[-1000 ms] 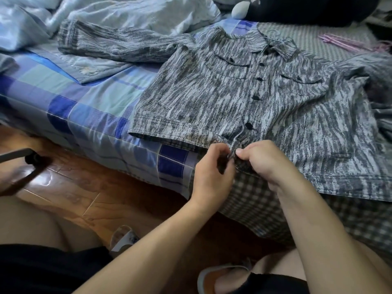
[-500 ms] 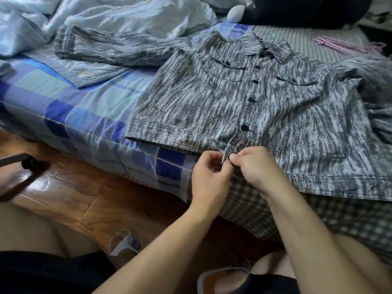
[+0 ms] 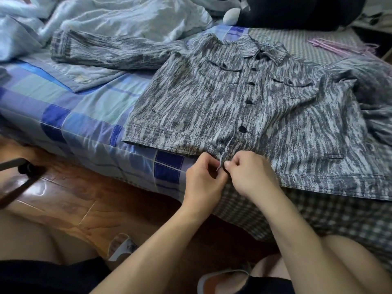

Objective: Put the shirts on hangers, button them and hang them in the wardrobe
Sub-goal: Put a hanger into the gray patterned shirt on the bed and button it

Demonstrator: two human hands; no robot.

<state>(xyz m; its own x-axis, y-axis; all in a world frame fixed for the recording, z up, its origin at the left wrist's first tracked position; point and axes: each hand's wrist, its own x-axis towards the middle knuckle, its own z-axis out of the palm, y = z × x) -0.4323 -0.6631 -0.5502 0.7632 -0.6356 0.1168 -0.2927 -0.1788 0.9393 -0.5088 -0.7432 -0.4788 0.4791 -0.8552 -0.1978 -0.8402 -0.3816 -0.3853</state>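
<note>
Pinching the bottom placket of the grey streaked shirt (image 3: 244, 107) at its hem, I'm working both hands there: left hand (image 3: 203, 181) and right hand (image 3: 250, 175), fingertips curled tight on the fabric edge, touching each other. Shirt is lying flat, front up, on the bed (image 3: 89, 115), collar at 12 o'clock. Pink hangers (image 3: 343, 46) are sitting at 2 o'clock, well apart. Blue quilt (image 3: 118, 18) is bunching at 11 o'clock.
</note>
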